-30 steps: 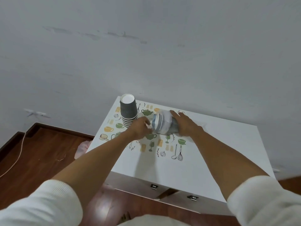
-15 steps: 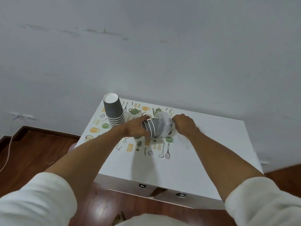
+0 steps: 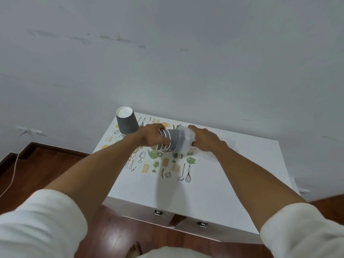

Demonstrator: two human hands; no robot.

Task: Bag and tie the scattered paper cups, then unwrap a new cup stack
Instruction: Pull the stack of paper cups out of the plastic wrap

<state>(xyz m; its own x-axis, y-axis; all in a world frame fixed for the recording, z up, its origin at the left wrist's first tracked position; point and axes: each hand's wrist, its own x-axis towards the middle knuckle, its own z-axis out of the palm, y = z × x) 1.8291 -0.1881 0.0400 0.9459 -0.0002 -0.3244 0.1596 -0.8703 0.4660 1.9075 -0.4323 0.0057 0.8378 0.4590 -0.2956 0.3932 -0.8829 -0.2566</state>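
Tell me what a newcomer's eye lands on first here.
First, the two hands meeting mid-table: the left hand grips a sideways cup stack, while the right hand holds the clear plastic wrap on its far end. Next, an upside-down grey cup stack at the table's far left corner.

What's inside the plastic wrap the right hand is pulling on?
The clear plastic wrap covers the far end of a sideways stack of gray paper cups. The left hand grips the bare rim end; the right hand pinches the wrap. The covered cup bottoms are blurred.
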